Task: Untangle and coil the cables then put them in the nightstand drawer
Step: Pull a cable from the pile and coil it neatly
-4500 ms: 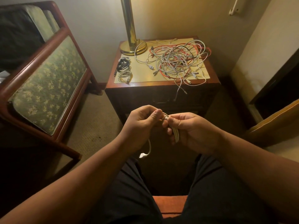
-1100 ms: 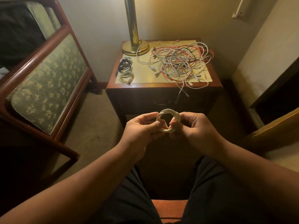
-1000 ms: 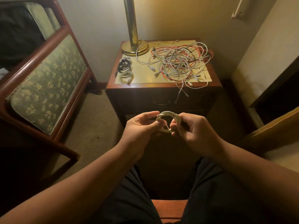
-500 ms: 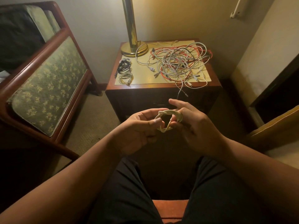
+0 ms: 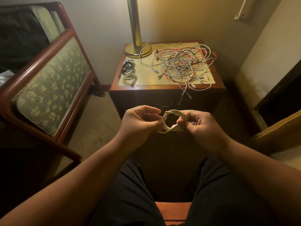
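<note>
Looking down past dark trousers, I see both hands raised in front of the knees. The left hand [image 5: 140,121] pinches, with thumb and curled fingers, the nine o'clock side of a small white cable wound into a tight ring [image 5: 175,111]. The right hand [image 5: 202,126] pinches the ring's four o'clock side, where a plug end sits. The ring stands nearly upright, several turns thick, with a wrap twisted across its ten o'clock edge. Beyond, at twelve o'clock, the dark wooden nightstand [image 5: 162,93] carries a loose tangle of white, red and black cables [image 5: 182,66]. A black coil [image 5: 127,67] and a pale coil [image 5: 129,77] lie toward its ten o'clock corner, near a brass lamp base [image 5: 138,50]. Its drawer front is too dark to judge.
</note>
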### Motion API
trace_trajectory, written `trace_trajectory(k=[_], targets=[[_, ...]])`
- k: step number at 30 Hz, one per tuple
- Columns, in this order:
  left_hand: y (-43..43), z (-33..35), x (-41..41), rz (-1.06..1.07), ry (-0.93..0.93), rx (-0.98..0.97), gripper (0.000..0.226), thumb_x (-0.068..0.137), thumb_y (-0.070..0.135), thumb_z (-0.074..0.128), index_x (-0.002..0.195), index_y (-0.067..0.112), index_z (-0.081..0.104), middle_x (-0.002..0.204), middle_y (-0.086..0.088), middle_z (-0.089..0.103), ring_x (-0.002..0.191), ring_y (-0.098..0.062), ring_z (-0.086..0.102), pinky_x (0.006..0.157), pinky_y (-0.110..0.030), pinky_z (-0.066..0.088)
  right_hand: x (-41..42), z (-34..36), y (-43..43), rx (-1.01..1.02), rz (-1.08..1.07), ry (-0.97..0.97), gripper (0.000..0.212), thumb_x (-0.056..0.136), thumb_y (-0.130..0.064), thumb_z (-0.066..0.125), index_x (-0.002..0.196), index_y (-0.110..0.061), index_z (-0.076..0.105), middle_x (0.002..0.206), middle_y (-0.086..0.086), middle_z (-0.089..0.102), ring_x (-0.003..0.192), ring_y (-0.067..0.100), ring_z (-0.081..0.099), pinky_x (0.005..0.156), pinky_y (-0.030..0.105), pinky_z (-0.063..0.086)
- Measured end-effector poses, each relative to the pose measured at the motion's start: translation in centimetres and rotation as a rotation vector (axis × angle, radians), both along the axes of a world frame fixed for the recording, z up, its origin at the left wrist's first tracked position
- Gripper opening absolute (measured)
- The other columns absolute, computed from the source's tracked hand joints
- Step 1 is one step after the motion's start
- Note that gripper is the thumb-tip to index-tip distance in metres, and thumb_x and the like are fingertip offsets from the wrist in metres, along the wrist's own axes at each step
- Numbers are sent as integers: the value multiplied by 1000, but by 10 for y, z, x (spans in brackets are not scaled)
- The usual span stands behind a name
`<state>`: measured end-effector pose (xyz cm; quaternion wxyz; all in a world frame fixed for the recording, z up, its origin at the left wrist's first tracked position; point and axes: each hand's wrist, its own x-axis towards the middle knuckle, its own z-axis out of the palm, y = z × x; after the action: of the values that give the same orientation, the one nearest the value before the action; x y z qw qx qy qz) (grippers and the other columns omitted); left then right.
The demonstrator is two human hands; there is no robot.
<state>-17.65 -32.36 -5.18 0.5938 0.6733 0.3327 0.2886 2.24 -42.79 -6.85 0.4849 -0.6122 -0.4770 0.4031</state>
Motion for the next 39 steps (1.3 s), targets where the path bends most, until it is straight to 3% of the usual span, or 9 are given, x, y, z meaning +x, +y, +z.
trace_trajectory(k=[3,6,13,16,20,24,29,35,39], targets=[[3,3,-2,33,-1,52,28,82,-6,74,109,3,71,93,-10,78,85,-22,77,73,-27,62,4,-1,2,-10,13,-58,10,95,-13,64,102,-8,70,98,8,73,93,22,73,81,34,61],[5,2,-3,30,0,68,26,84,-7,73,108,3,73,95,-10,78,89,-21,77,76,-28,62,8,0,4,-24,35,-115,9,95,-15,66,97,-9,72,93,8,74,89,23,72,82,39,62],[6,-4,-3,-19,110,230,25,86,-1,73,107,11,74,98,-2,78,92,-13,76,81,-28,62,9,5,2,-83,47,-3,11,98,-6,59,99,-3,69,91,10,74,86,21,74,71,27,60],[9,-7,-3,-50,198,199,19,88,4,73,103,16,75,93,2,78,87,-11,76,75,-25,61,7,7,2,-89,27,14,12,99,-9,58,99,-4,69,91,10,74,85,21,74,70,26,60],[14,-14,-4,-115,297,46,9,94,13,68,97,14,76,86,-6,77,82,-26,74,74,-38,63,8,12,2,-83,-13,45,14,99,-15,60,99,-4,70,92,9,75,87,22,74,70,27,60],[16,-19,-1,-25,250,82,12,92,10,70,93,21,76,82,-2,75,74,-17,74,68,-28,60,2,11,2,-118,-57,214,15,96,-9,61,102,2,69,93,11,75,92,24,74,72,31,62],[13,-35,-1,38,185,68,8,86,15,76,93,19,78,84,-5,77,79,-23,75,73,-35,63,-12,3,-1,-140,-95,438,13,96,-3,58,103,5,66,93,13,75,94,25,74,79,39,63],[-1,-40,10,164,32,-264,6,89,15,74,89,13,79,88,-15,77,88,-31,75,73,-33,62,-22,-4,-3,-136,-150,515,12,95,-1,60,102,4,67,100,23,74,97,32,74,78,37,63],[-15,-45,21,269,-126,-543,25,81,30,77,93,8,79,100,-17,76,99,-27,74,82,-36,59,-22,-8,-6,-105,-151,448,12,95,-2,60,103,3,69,101,20,74,100,31,73,81,36,62]])
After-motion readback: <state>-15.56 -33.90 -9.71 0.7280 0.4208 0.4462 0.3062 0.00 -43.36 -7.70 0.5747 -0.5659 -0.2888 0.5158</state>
